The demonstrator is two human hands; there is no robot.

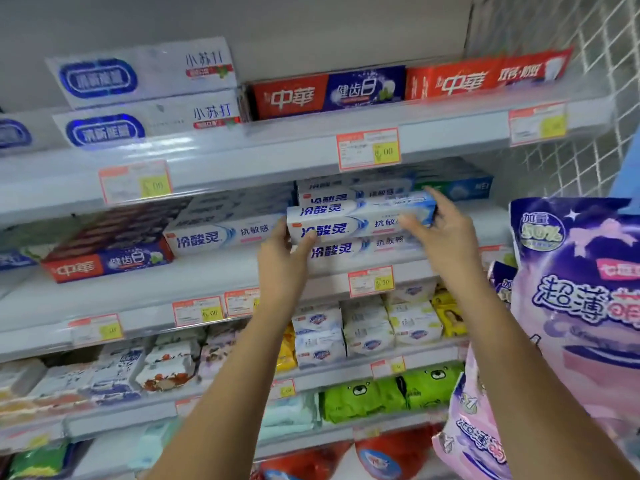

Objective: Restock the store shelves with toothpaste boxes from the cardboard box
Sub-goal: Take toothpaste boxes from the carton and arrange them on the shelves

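A white and blue toothpaste box [353,221] lies lengthwise on top of a like box [349,250] on the second shelf [207,275]. My left hand [282,252] grips its left end, thumb on the front face. My right hand [441,230] holds its right end with fingers curled over the top and front. More of the same boxes [221,235] lie to the left and behind. The cardboard box is out of view.
Red and blue toothpaste boxes [107,263] lie at the shelf's left. The top shelf [294,140] carries white and red boxes. Soap packs [367,327] fill the shelf below. Purple and pink packets [581,299] hang close at the right, beside my right arm.
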